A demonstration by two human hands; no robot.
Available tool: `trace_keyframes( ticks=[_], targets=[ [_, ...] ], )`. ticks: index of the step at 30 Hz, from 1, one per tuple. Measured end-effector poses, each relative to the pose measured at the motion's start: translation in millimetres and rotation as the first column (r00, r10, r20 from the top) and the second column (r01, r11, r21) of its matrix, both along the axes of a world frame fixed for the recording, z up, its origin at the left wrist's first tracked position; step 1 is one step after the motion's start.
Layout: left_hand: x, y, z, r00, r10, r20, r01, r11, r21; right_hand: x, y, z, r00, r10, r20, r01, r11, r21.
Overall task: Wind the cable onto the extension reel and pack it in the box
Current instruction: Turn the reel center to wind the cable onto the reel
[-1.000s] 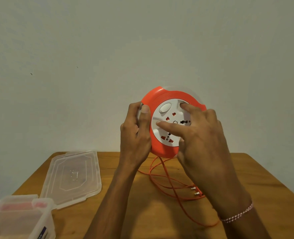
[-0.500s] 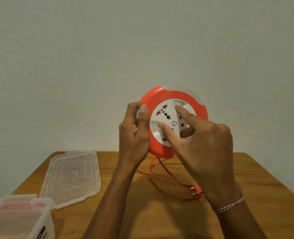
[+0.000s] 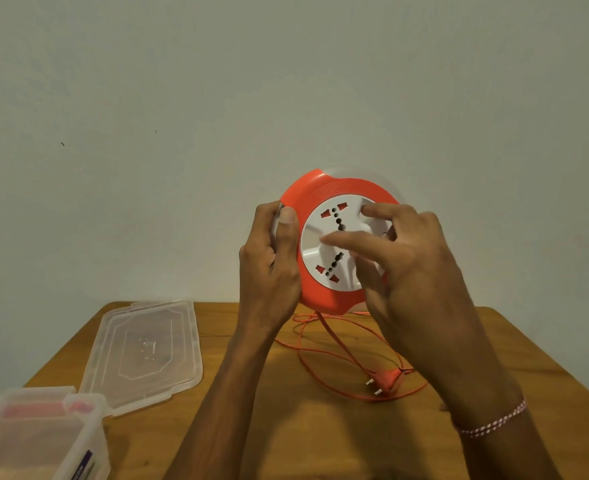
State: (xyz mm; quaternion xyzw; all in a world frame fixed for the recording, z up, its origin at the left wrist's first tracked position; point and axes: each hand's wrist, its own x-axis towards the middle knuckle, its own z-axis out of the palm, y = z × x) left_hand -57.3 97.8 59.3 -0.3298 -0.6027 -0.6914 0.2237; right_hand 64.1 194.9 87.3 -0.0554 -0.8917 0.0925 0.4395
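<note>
The left hand (image 3: pixel 269 261) is gripping the left rim of the orange reel (image 3: pixel 307 202), fingers curled behind it and the thumb lying flat along the front edge, holding it upright in the air above the wooden table (image 3: pixel 320 427). The right hand (image 3: pixel 414 268) is pressing on the reel's white socket face (image 3: pixel 320 251), two fingers (image 3: pixel 348 239) spread across the disc and the rest bent against its right side; it is not closing around anything, only bearing on the face. A red-and-white thread bracelet (image 3: pixel 490 424) is sitting on the right wrist. The white face is showing two rows of socket holes with red shutters, one toward the top of the reel and one toward the bottom. From the bottom edge of the reel the orange cable (image 3: pixel 334 344) is hanging down to the table, where it is lying in loose loops directly below the reel. The two-pin plug (image 3: pixel 385 381) is resting on the table among those loops, below and to the right of the reel, its pins pointing left. Below and to the left of the reel, the clear plastic lid (image 3: pixel 144 355) is lying flat on the table, and further down to the left the clear box (image 3: pixel 44 441) is standing open at the table's near corner, its contents too blurred to tell.
</note>
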Motion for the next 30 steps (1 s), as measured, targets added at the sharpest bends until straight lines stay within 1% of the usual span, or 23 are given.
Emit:
trace_keyframes(
  ticks=[3, 5, 7, 10, 14, 17, 19, 20, 26, 29, 30],
  targets=[
    [-0.4, -0.6, -0.1, 1.000, 0.018, -0.002, -0.018, 1.000, -0.015, -1.1, -6.7, -0.7, 0.992, -0.041, 0.116, 0.035, 0.998, 0.049],
    [-0.2, -1.0, 0.4, 1.000, 0.018, -0.001, -0.018, 1.000, -0.015, -2.1, -9.2, -2.0, 0.989, -0.059, 0.133, 0.049, 0.996, 0.079],
    [0.5, -1.0, 1.0, 1.000, 0.010, -0.007, -0.010, 1.000, -0.016, -3.2, -9.4, -3.1, 0.995, -0.049, 0.087, 0.042, 0.996, 0.073],
    [2.1, -0.4, 1.5, 1.000, 0.002, -0.011, -0.002, 1.000, -0.018, -5.2, -7.8, -6.9, 1.000, -0.027, -0.007, 0.027, 1.000, 0.015],
    [2.8, -0.6, 1.6, 1.000, -0.016, -0.017, 0.016, 1.000, -0.007, -5.8, -6.7, -11.3, 0.994, -0.099, -0.051, 0.099, 0.995, 0.006],
    [4.1, -0.7, 1.5, 1.000, -0.015, -0.022, 0.015, 1.000, -0.006, -7.8, -9.5, -10.5, 0.982, -0.139, -0.125, 0.125, 0.986, -0.111],
    [4.7, 0.1, 1.2, 1.000, -0.018, -0.008, 0.018, 1.000, -0.003, -8.8, -10.8, -9.1, 0.980, -0.118, -0.159, 0.083, 0.974, -0.209],
    [4.7, 0.6, 1.1, 1.000, -0.019, -0.003, 0.019, 1.000, -0.001, -8.7, -10.8, -8.3, 0.980, -0.109, -0.167, 0.070, 0.971, -0.228],
    [1.9, -2.5, 2.2, 0.999, -0.033, 0.005, 0.033, 0.999, 0.034, -5.7, -5.3, -3.5, 0.988, -0.019, -0.152, -0.003, 0.989, -0.147],
    [0.8, -2.6, 2.0, 0.999, -0.028, 0.015, 0.028, 0.999, 0.031, -3.5, 3.3, -2.3, 0.980, -0.003, -0.199, -0.003, 1.000, -0.026],
    [0.5, -2.0, 2.0, 1.000, -0.026, 0.013, 0.026, 0.999, 0.031, -3.4, 5.5, -1.9, 0.983, 0.016, -0.182, -0.013, 1.000, 0.020]
  ],
)
